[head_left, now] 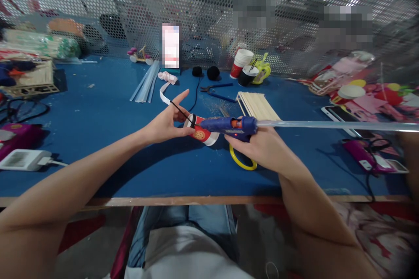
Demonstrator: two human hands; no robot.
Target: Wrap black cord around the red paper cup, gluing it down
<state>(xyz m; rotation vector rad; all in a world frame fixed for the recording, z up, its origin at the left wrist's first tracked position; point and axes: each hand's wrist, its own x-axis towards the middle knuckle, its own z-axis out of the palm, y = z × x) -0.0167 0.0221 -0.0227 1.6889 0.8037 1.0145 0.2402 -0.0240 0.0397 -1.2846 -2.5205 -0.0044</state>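
Operating remotely, I note the left hand [166, 125] pinching the red cup [200, 135] over the blue table [131, 178], the right hand [266, 144] gripping the glue gun [219, 124]; I advise gluing sparingly, with the black cord [180, 110] taut.

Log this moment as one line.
left hand: holding paper cup; right hand: holding blue glue gun; gun tip: near cup's black-wrapped end; yellow handle: beside right hand

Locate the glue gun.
In the head view, the blue glue gun is just right of centre, held in the right hand, its nozzle at the red-and-white cup.
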